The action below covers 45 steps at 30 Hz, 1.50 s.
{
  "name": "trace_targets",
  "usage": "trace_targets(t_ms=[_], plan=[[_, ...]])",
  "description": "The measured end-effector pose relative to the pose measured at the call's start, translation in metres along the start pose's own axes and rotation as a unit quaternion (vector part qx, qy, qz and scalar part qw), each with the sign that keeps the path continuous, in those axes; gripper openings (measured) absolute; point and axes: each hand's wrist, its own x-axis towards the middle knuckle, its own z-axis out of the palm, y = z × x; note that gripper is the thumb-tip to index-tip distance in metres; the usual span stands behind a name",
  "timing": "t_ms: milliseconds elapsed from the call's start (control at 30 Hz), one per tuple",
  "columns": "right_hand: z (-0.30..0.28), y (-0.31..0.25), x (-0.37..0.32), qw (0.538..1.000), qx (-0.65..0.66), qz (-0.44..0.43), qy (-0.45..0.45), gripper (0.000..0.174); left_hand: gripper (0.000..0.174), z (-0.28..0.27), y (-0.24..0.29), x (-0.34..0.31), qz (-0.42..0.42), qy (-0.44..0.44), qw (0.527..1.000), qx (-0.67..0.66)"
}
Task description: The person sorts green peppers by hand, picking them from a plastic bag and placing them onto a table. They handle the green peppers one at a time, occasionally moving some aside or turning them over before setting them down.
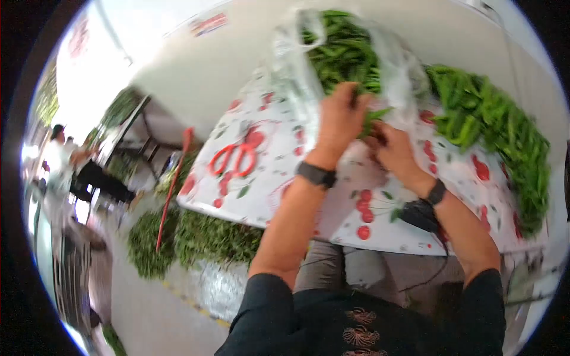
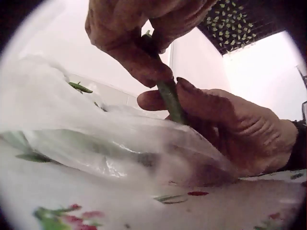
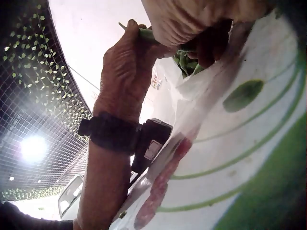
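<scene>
A long green chili pepper (image 2: 170, 100) stands between my two hands in the left wrist view. My left hand (image 1: 341, 121) pinches it near its stem end, thumb against fingers. Lower on the same pepper, my right hand (image 1: 399, 153) grips with thumb and fingers. Just beyond the hands, a translucent plastic bag (image 1: 289, 89) gapes around a heap of green peppers (image 1: 347, 56). In the right wrist view the bag's edge (image 3: 184, 93) lies close below the hands.
A long pile of green peppers (image 1: 496, 121) lies along the table's right side. Orange-handled scissors (image 1: 234, 159) rest on the cherry-print tablecloth (image 1: 261, 196) at left. Bundles of greenery (image 1: 208, 234) sit on the floor beside the table. Another person (image 1: 71, 157) is at far left.
</scene>
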Motion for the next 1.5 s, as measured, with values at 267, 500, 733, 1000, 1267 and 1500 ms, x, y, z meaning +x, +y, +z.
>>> trace_targets(t_ms=[267, 500, 733, 1000, 1267, 1500], plan=[[0.008, 0.017, 0.002, 0.994, 0.068, -0.082, 0.039, 0.032, 0.026, -0.011, 0.008, 0.000, -0.120, -0.035, 0.972, -0.199], [-0.002, 0.006, 0.000, 0.994, 0.052, -0.049, 0.081, 0.025, 0.032, -0.018, 0.002, 0.004, -0.157, -0.016, 0.965, -0.212], [-0.005, 0.021, 0.010, 0.952, 0.256, 0.038, 0.162, 0.026, 0.022, -0.014, -0.026, -0.002, -0.057, -0.130, 0.989, 0.043], [-0.004, 0.028, 0.012, 0.904, 0.379, 0.091, 0.176, 0.028, 0.042, -0.017, -0.001, -0.011, -0.027, -0.317, 0.905, 0.281], [-0.009, 0.018, 0.010, 0.936, 0.294, 0.031, 0.191, 0.032, 0.045, -0.014, 0.003, -0.011, -0.064, -0.359, 0.889, 0.276], [-0.021, 0.020, 0.016, 0.926, 0.293, -0.005, 0.240, 0.028, 0.041, -0.011, -0.001, -0.016, 0.086, -0.213, 0.915, 0.332]])
